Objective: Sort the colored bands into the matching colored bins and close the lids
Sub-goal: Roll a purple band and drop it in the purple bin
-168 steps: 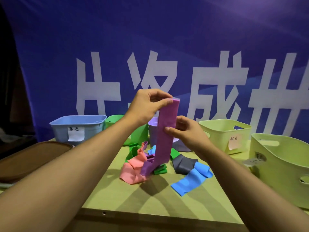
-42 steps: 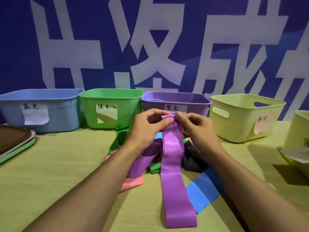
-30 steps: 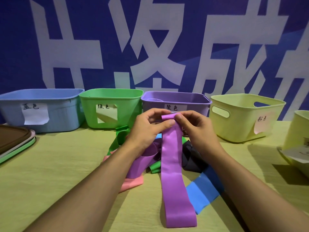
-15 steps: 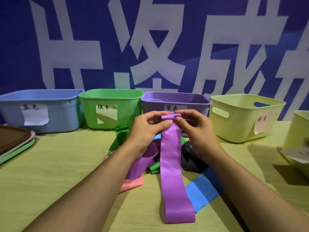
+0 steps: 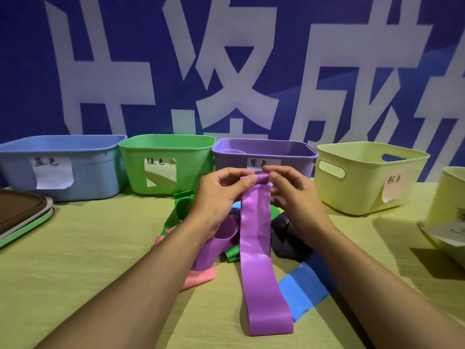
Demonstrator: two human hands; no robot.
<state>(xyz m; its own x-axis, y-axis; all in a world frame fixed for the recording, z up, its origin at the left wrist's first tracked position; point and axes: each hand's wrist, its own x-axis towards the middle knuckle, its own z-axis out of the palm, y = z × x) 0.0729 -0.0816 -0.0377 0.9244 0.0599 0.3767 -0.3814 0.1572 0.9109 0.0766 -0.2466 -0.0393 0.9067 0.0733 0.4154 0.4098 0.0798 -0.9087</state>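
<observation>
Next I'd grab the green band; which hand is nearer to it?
Left. The left hand sits right beside the green band; the right hand is farther, beyond the purple band.

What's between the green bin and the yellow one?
The purple bin stands between the green bin and the yellow bin, open-topped, in the head view.

Purple band: smooth, glossy, rubbery. Purple bin: matt plastic, paper label. Table: matt.
</observation>
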